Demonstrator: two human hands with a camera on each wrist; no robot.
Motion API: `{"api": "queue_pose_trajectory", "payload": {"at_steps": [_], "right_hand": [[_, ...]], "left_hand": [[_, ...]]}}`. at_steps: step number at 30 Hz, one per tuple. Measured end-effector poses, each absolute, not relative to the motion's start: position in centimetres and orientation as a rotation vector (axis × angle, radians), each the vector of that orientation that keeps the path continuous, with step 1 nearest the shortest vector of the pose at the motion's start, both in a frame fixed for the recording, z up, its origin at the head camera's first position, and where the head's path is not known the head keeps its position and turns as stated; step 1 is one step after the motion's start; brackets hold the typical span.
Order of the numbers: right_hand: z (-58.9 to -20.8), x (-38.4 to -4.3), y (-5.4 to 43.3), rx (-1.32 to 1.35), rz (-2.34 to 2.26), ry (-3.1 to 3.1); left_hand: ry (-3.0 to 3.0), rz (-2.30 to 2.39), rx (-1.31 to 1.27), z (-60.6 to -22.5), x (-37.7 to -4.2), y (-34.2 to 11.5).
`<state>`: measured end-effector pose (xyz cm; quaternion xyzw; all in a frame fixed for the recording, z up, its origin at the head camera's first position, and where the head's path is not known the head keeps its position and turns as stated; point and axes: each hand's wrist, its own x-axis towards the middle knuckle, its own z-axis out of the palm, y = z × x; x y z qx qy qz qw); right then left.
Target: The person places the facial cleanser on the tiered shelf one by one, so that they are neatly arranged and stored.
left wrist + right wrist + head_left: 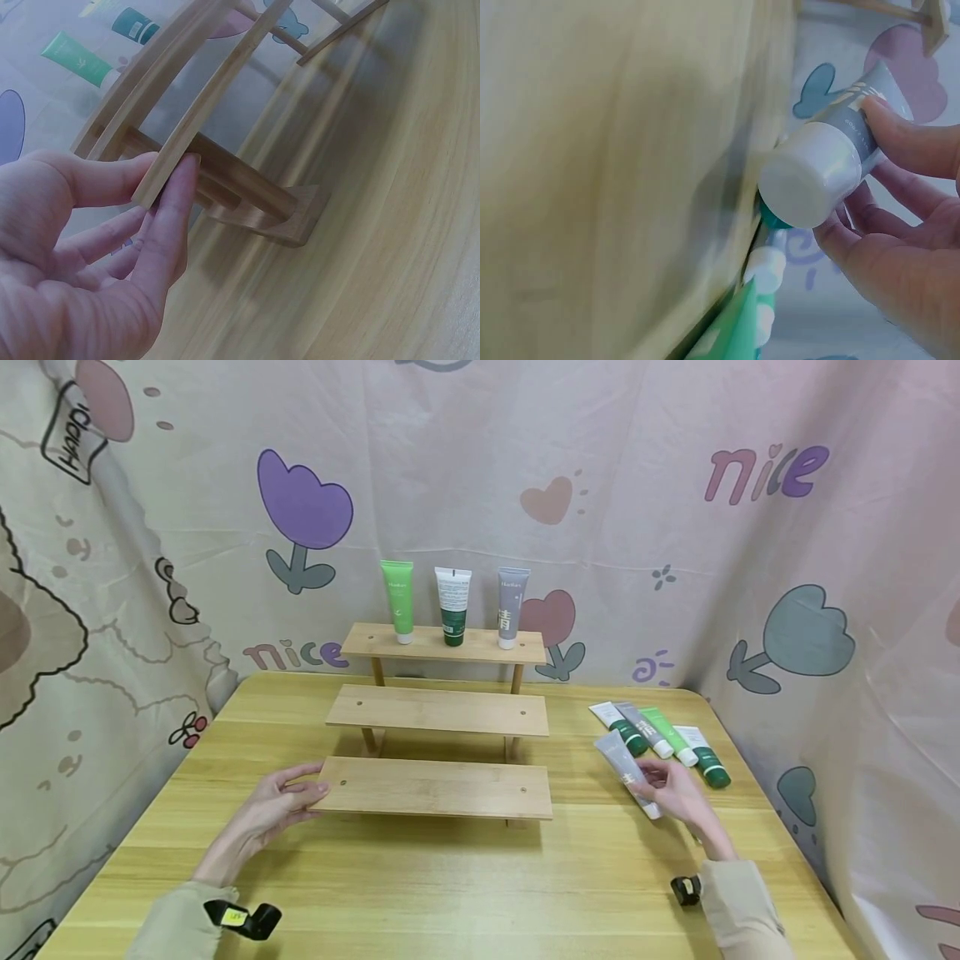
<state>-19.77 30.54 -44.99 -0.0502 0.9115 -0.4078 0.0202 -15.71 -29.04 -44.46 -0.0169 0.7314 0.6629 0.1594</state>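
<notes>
My left hand (281, 802) pinches the left end of the lowest board of a three-tier wooden display stand (435, 789). In the left wrist view, the thumb and fingers (176, 202) lie on opposite faces of that board. At the right, my right hand (675, 789) grips a grey-purple squeeze tube (622, 760) with a white cap (810, 176), holding it slantwise, close over other tubes. On the top tier stand a bright green tube (400, 597), a white and dark green tube (453, 602) and a grey-purple tube (512, 602), all cap down.
Beside the right hand lie several tubes: a white and dark green one (630, 735), a grey-purple one (645, 729), a green one (670, 735) and another white and dark green one (708, 760). A patterned curtain (622, 527) hangs behind the wooden table (450, 893).
</notes>
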Motion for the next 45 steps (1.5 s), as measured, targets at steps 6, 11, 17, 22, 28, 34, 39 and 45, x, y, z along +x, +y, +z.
{"api": "queue_pose_trajectory", "payload": {"at_steps": [6, 11, 17, 22, 28, 34, 39, 45], "right_hand": [[-44.1, -20.2, 29.1, -0.18, -1.312, 2.834], [-43.2, -20.4, 28.0, -0.222, -1.364, 2.814], [-42.0, -20.9, 26.6, -0.273, -1.444, 2.761], [-40.9, -21.2, 25.3, -0.299, -1.52, 2.715], [-39.6, -21.7, 23.9, -0.331, -1.582, 2.673], [-38.4, -22.3, 22.4, -0.371, -1.594, 2.688], [-37.2, -22.7, 21.1, -0.352, -1.613, 2.684], [-36.1, -23.5, 19.7, -0.38, -1.652, 2.667]], "left_hand": [[2.088, 1.9, -0.052, -44.5, -15.7, -29.0], [2.093, 1.89, -0.048, -44.4, -15.7, -29.0], [2.093, 1.887, -0.039, -44.4, -15.8, -29.0], [2.083, 1.896, -0.038, -44.5, -15.8, -29.0], [2.082, 1.887, -0.042, -44.5, -15.8, -29.1], [2.089, 1.878, -0.041, -44.4, -15.9, -29.1], [2.09, 1.877, -0.048, -44.5, -15.8, -29.1], [2.092, 1.873, -0.056, -44.4, -15.8, -29.0]]}}
